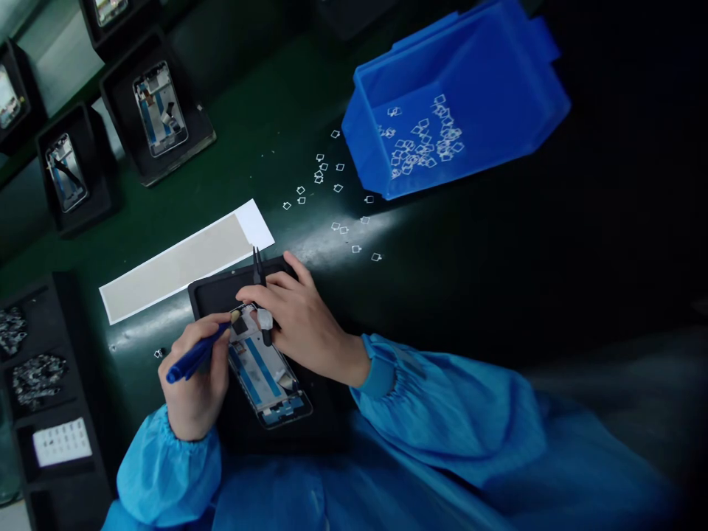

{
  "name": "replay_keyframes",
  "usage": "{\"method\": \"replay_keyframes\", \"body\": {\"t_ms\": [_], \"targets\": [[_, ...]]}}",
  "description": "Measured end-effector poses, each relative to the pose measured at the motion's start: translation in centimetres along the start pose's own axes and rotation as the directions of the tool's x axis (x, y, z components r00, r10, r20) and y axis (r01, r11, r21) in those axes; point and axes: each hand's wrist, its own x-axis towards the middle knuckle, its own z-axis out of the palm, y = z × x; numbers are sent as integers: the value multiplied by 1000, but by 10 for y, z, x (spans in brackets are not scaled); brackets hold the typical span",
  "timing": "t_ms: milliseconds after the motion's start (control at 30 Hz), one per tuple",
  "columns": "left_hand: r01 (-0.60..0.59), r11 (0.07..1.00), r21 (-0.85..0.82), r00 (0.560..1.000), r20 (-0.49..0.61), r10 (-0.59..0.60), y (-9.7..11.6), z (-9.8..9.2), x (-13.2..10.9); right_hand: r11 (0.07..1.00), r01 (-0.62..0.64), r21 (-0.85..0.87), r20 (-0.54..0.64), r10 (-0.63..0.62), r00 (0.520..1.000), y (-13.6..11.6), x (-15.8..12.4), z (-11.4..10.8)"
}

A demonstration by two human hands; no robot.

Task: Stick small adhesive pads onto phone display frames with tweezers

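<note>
We see the left hand [193,391] with its fingers closed round a blue pen-like tool [193,358], its tip at the far end of the open phone [262,369]; contact there we cannot tell. The right hand [310,321] grips dark tweezers [258,269] over the phone's far right edge, prongs pointing away. From both hands' fingers, the phone extends towards us, its long axis running from far left to near right; both hands are about equally near its far end. Beneath the phone is a black tray [213,293]; beyond it, a paper strip [180,258] and, farther right, a blue bin [498,110].
</note>
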Motion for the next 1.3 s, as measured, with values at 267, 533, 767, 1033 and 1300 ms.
{"method": "replay_keyframes", "body": {"t_ms": [267,533,767,1033,1300], "targets": [[-60,993,106,997,44,56,-6,-1,2,1000,20,-15,-5,-20,1000,2,-1,2],[-128,973,194,990,80,115,-5,-2,4,999,30,-16,-17,-30,999,2,-1,2],[-293,944,149,943,205,260,-10,-3,-6,1000,7,16,-31,-7,999,0,-1,2],[-253,961,113,940,263,216,-12,-11,1,1000,5,1,-85,-5,996,0,2,5],[-147,989,31,976,165,140,-10,-7,4,998,-21,-67,-64,17,998,-5,8,8]]}}
